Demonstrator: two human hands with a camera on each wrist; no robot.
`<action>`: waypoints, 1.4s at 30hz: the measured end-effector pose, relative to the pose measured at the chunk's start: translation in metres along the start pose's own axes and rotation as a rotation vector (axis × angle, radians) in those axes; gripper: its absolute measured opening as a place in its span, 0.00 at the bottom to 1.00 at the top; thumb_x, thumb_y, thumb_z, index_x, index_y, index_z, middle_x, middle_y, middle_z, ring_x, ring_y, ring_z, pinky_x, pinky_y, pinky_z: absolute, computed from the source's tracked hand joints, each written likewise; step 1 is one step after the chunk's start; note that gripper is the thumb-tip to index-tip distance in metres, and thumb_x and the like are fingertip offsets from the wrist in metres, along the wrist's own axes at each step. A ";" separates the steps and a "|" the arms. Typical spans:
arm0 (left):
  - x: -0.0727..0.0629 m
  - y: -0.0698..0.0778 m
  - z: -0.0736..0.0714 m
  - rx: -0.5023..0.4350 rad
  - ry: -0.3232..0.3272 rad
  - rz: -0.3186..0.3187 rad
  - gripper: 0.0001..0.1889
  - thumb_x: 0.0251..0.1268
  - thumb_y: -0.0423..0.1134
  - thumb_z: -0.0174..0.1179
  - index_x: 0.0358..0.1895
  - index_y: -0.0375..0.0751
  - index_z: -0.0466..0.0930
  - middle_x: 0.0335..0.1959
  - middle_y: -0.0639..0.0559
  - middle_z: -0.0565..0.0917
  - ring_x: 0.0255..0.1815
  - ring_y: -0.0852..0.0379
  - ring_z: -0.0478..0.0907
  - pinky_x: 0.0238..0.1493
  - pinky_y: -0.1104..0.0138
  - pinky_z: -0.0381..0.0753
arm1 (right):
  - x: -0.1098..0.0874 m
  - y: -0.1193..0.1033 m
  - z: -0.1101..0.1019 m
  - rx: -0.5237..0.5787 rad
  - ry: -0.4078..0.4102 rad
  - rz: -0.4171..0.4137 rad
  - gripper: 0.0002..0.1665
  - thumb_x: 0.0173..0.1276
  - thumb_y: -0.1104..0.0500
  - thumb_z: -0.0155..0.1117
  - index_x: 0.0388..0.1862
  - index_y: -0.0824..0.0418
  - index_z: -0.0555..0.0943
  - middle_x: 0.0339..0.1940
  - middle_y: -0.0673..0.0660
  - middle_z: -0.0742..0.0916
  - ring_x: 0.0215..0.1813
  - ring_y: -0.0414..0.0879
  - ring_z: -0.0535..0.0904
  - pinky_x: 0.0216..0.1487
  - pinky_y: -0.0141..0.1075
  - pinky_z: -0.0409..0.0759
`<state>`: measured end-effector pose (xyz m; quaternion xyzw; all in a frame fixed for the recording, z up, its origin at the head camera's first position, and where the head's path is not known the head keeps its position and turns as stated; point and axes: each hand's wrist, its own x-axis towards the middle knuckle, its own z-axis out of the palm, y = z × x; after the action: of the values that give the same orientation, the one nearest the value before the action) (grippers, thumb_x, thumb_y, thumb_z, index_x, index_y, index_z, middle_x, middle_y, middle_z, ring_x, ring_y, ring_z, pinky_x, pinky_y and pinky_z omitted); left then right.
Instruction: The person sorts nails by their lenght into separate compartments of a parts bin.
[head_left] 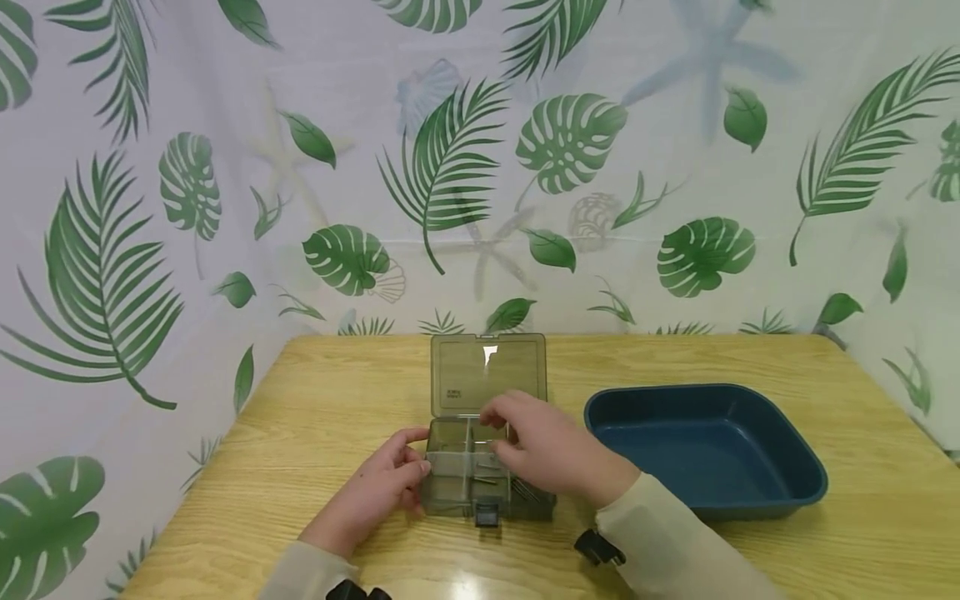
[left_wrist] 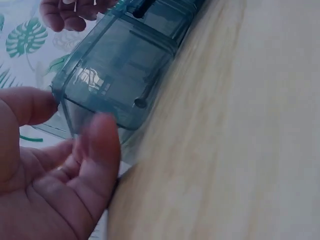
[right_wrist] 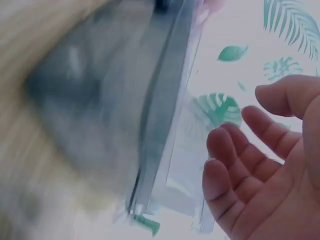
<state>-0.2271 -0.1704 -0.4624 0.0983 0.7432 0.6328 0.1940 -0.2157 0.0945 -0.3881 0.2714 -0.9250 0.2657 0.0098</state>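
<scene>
A smoky translucent compartment box (head_left: 448, 488) stands on the table with its hinged lid (head_left: 487, 367) raised at the back. My left hand (head_left: 375, 492) holds the box's left end, index finger at the back corner and thumb on the side; the left wrist view shows this hand (left_wrist: 60, 170) at the box corner. Over the right-hand compartments hovers my right hand (head_left: 551, 446), thumb and fingers apart. In the right wrist view, that hand (right_wrist: 265, 165) has loosely bent fingers and nothing between them. Thin dark metal pieces (head_left: 525, 492) lie in the front right compartment, partly hidden.
A dark blue rectangular basin (head_left: 705, 458) stands on the wooden table (head_left: 337, 383) to the right of the box, close to my right forearm. Behind the table hangs a leaf-patterned cloth (head_left: 480, 167). Black bands (head_left: 598, 547) are on the wrists.
</scene>
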 end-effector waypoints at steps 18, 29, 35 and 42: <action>0.038 0.048 -0.010 0.308 0.182 0.045 0.34 0.83 0.52 0.45 0.80 0.36 0.53 0.77 0.35 0.58 0.69 0.36 0.68 0.65 0.43 0.72 | 0.011 0.053 -0.029 0.356 0.051 0.315 0.39 0.77 0.52 0.55 0.81 0.60 0.57 0.75 0.63 0.70 0.67 0.59 0.74 0.57 0.54 0.80; 0.051 0.060 -0.001 0.338 0.179 0.050 0.35 0.82 0.54 0.46 0.79 0.34 0.54 0.75 0.35 0.63 0.63 0.37 0.74 0.62 0.45 0.76 | 0.005 0.053 -0.030 0.497 0.045 0.411 0.46 0.77 0.49 0.56 0.84 0.56 0.46 0.76 0.63 0.68 0.70 0.61 0.71 0.61 0.55 0.78; 0.038 0.065 0.001 0.289 0.196 0.036 0.34 0.80 0.57 0.47 0.79 0.43 0.56 0.72 0.40 0.69 0.61 0.39 0.76 0.64 0.43 0.73 | -0.003 0.046 -0.036 0.546 0.048 0.408 0.46 0.77 0.50 0.56 0.85 0.54 0.45 0.76 0.63 0.67 0.66 0.59 0.75 0.61 0.56 0.78; 0.023 0.072 0.004 0.308 0.212 0.042 0.30 0.79 0.57 0.49 0.77 0.49 0.62 0.65 0.45 0.74 0.63 0.39 0.76 0.63 0.41 0.73 | -0.017 0.038 -0.050 0.582 0.008 0.377 0.47 0.78 0.48 0.57 0.85 0.53 0.44 0.74 0.65 0.67 0.63 0.62 0.77 0.63 0.59 0.75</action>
<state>-0.2538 -0.1442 -0.3961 0.0750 0.8454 0.5221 0.0838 -0.2271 0.1547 -0.3669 0.0863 -0.8442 0.5167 -0.1136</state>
